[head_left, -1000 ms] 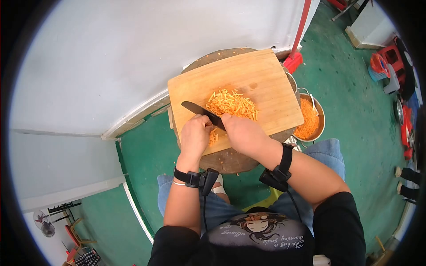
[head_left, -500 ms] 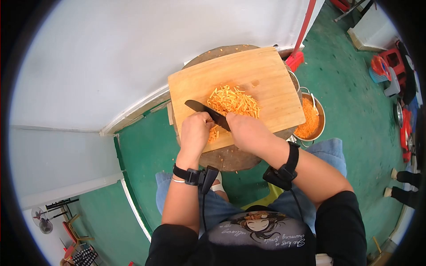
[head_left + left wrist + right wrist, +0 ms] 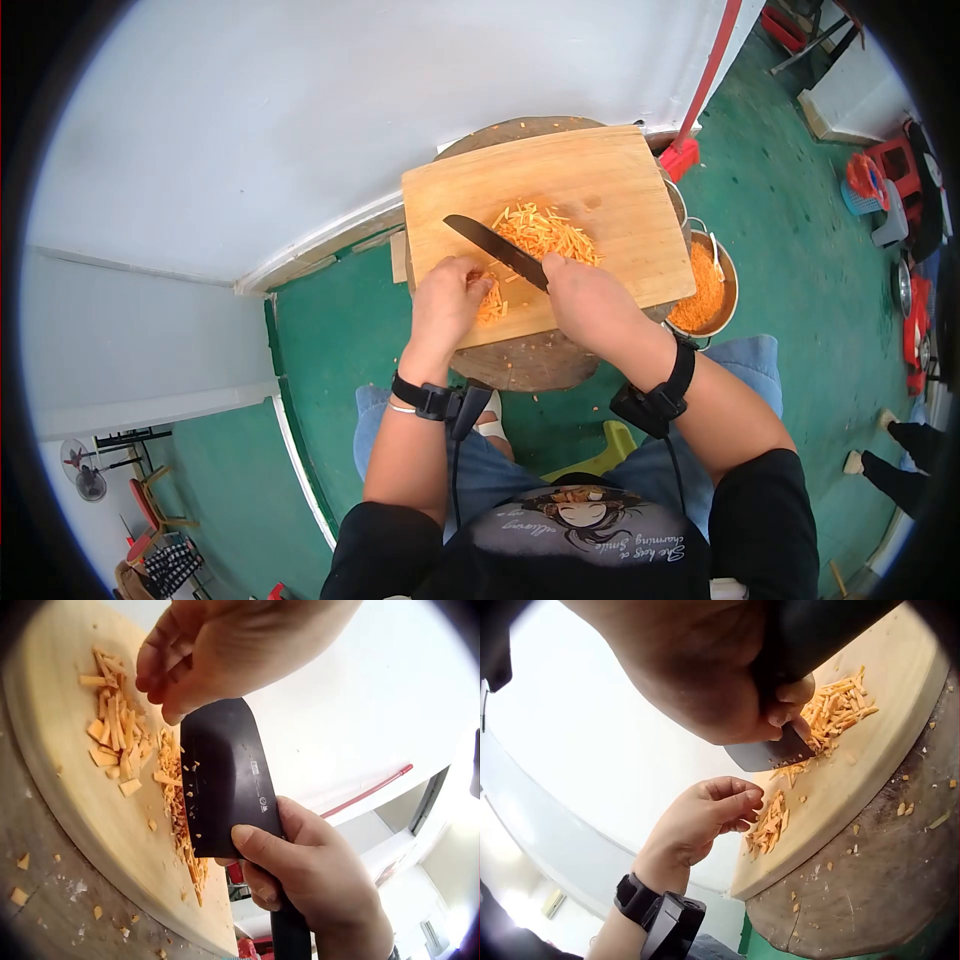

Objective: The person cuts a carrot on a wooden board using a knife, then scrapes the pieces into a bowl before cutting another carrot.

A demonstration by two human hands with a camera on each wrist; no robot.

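Note:
My right hand (image 3: pixel 593 300) grips the handle of a broad dark cleaver (image 3: pixel 495 250); in the left wrist view the thumb of that hand (image 3: pixel 315 870) lies on the blade (image 3: pixel 225 776). The blade stands between two heaps of orange strips on the wooden board (image 3: pixel 640 220). The larger heap (image 3: pixel 545 232) is beyond it, the smaller heap (image 3: pixel 491 303) on the near side. Bent and loose, the fingers of my left hand (image 3: pixel 445 300) hover beside the smaller heap, apart from the blade. In the right wrist view nothing shows between the left hand's (image 3: pixel 705 825) fingers.
The board lies on a round wooden block (image 3: pixel 530 365) against a white wall (image 3: pixel 250 120). On the green floor at the right stands a metal pot (image 3: pixel 728 300) of orange bits, with a red broom (image 3: pixel 680 158) behind it. Another person's legs (image 3: pixel 895 470) show far right.
The left fingers have come away from the blade and loosened. The right hand and cleaver have shifted right, so a gap shows between the hands. The head view has moved slightly.

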